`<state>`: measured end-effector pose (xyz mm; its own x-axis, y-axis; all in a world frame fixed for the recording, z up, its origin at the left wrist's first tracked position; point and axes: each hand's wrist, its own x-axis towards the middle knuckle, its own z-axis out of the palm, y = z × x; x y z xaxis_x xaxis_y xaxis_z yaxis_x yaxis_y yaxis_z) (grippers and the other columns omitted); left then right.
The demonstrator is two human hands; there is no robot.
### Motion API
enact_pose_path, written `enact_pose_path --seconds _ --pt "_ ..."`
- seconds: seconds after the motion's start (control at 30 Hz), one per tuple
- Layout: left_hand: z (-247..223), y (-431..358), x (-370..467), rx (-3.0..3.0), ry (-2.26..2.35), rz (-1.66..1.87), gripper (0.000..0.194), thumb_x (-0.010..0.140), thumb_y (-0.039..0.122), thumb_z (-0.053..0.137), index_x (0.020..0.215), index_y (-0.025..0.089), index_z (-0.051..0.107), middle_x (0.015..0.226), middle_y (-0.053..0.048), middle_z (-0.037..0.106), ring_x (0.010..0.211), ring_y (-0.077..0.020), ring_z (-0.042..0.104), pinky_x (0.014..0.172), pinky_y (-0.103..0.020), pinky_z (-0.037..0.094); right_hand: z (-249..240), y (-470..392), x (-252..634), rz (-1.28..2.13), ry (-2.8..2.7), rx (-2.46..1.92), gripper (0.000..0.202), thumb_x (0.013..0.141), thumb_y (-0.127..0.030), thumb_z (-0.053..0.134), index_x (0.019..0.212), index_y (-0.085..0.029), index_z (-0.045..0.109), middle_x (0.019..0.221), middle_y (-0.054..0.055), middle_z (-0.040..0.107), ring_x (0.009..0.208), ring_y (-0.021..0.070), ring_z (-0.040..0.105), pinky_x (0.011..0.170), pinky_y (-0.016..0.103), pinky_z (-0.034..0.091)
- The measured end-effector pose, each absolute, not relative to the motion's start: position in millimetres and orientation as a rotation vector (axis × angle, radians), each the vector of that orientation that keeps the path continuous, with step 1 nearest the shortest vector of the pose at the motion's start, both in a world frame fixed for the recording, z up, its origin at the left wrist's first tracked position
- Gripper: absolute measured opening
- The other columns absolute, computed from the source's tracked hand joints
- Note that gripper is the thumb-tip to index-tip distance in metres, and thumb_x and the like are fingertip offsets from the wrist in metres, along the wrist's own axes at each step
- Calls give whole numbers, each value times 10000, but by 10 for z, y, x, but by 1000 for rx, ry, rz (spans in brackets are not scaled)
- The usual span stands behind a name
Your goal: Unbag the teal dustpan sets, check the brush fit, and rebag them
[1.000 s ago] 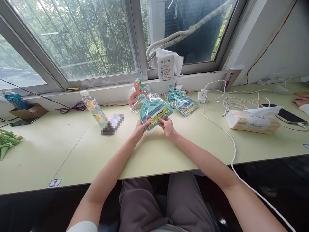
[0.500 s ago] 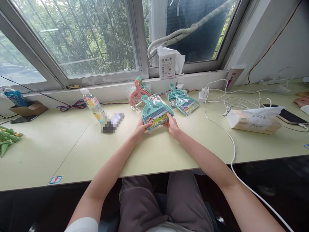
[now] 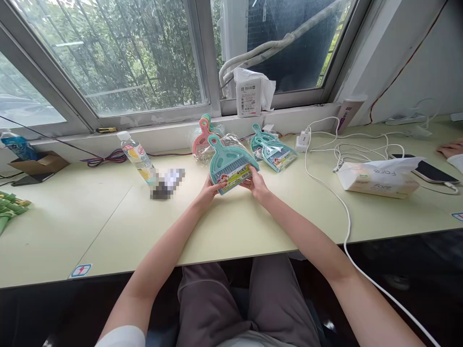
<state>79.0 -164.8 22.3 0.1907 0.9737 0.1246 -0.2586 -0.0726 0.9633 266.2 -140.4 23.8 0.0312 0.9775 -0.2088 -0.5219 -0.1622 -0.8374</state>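
1. Coral dustpan: near the wall, no hand on it.
2. Left hand: pinching the near left corner of the teal dustpan set.
3. That set: tilted between both hands; picking up looks done, setting down not yet.
4. Right hand: pinching its right edge.
5. Wrapped teal sets: on the counter, untouched.

Teal dustpan w/ yel.-grn. label — coral-pink dustpan — lt. yel. table

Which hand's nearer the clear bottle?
Left. Left hand grips the dustpan set, right of the clear bottle; right hand is farther right, at the set's other side.
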Motion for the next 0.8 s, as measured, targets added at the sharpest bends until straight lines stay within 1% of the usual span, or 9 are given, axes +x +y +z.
enact_pose_path --seconds 0.2,0.33,0.4,0.5,0.67,0.8 --pt "205 -1638 775 1170 797 1209 795 625 211 809 1334 279 456 1203 -42 655 1093 -240 617 868 -340 501 270 -1401 2678 1514 -653 -965 177 925 -371 513 909 -202 565 719 2 693 625 157 697 698 337 625" --pt "191 -1631 780 1168 786 1213 832 614 194 809 1353 302 441 1252 -40 636 1139 -253 597 903 -357 492 283 -1389 2683 1510 -654 -973 185 915 -381 527 930 -201 567 725 13 692 660 172 706 702 346 627" --pt "179 -1622 782 1160 791 1222 822 606 180 804 1341 303 457 1259 -36 633 1162 -256 584 923 -360 484 284 -1380 2688 1506 -670 -959 192 910 -388 538 932 -200 568 722 19 692 677 179 710 700 342 628" --pt "172 -1610 784 1135 836 1216 786 581 161 802 1298 270 499 1230 -43 648 1173 -265 577 943 -371 472 285 -1371 2697 1500 -689 -940 209 908 -406 544 929 -199 568 715 23 692 669 182 708 684 340 630" --pt "204 -1627 801 1154 845 1183 750 556 140 786 1260 242 550 1182 -52 674 1157 -283 589 941 -388 477 298 -1369 2710 1507 -680 -953 233 909 -428 554 923 -195 564 712 26 689 671 187 709 675 345 633" --pt "237 -1653 819 1140 821 1210 731 560 138 785 1250 245 568 1176 -47 679 1159 -276 592 950 -385 483 308 -1369 2711 1500 -720 -912 309 856 -492 631 895 -191 573 749 38 699 722 199 716 706 351 635"
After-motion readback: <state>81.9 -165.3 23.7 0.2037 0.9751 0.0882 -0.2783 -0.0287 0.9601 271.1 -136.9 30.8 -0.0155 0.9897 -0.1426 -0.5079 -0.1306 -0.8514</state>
